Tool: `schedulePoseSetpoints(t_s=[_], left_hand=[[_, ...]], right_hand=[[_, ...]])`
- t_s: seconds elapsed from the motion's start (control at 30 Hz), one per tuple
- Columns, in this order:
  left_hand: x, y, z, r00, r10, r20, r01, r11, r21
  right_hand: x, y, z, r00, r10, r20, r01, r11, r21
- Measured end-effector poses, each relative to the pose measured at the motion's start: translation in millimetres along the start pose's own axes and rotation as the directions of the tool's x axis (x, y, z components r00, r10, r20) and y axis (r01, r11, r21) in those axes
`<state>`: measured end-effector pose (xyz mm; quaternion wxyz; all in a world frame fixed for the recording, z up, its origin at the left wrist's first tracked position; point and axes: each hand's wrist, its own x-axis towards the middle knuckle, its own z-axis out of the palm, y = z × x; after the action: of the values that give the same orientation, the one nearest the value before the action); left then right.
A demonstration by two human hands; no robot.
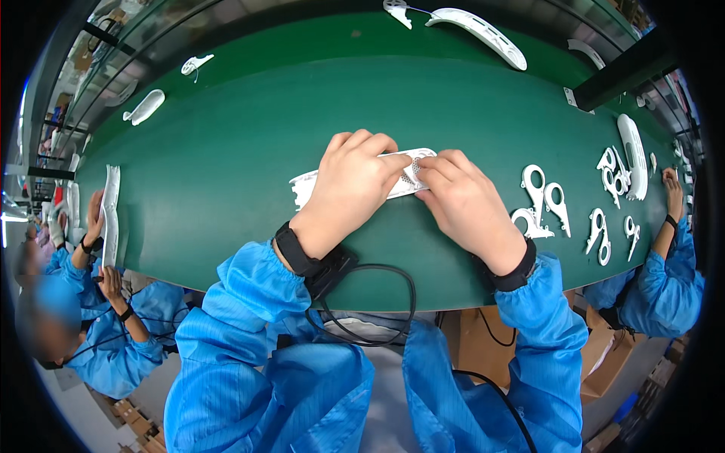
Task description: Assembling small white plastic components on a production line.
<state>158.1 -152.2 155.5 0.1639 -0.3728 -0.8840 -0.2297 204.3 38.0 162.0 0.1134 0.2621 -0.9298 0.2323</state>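
White perforated plastic strip (pixel 408 177) in both hands' (pixel 351 185) (pixel 464 200) clamped grip, mid-belt (pixel 249 128).

You have a flat white plastic panel (pixel 408 177) lying lengthwise on the green conveyor belt (pixel 249 143), just beyond its near edge and right in front of you. It is long and narrow, with a patch of fine perforations near its middle and a jagged, toothed outline at its left end. Your left hand (pixel 349 181) covers its left-centre stretch, fingers curled over the top; your right hand (pixel 464 198) pinches the right end, fingertips meeting over the perforated patch.
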Motion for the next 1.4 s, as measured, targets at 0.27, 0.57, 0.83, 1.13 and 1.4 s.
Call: schedulePoseSetpoints(t_s=[0.27, 0.57, 0.83, 1.13, 1.4], left_hand=[[-1, 1, 2, 0.995, -0.094, 0.035, 0.096, 0.994, -0.06], [5, -5, 6, 0.976, -0.212, -0.046, 0.185, 0.925, -0.331], [2, 0, 4, 0.996, -0.094, -0.007, 0.094, 0.995, 0.015], [4, -3, 4, 0.99, -0.101, -0.103, 0.086, 0.986, -0.143], [5, -2, 0, 0.994, -0.107, 0.001, 0.106, 0.988, -0.112]], right_hand=[[4, 4, -1, 0.988, 0.152, 0.022, -0.153, 0.96, 0.235], [11, 12, 21, 0.965, 0.227, -0.131, -0.167, 0.918, 0.36], [2, 1, 25, 0.958, 0.152, -0.241, -0.164, 0.986, -0.03], [5, -7, 17, 0.952, 0.204, -0.227, -0.217, 0.976, -0.033], [10, -18, 26, 0.932, 0.323, -0.165, -0.314, 0.946, 0.081]])
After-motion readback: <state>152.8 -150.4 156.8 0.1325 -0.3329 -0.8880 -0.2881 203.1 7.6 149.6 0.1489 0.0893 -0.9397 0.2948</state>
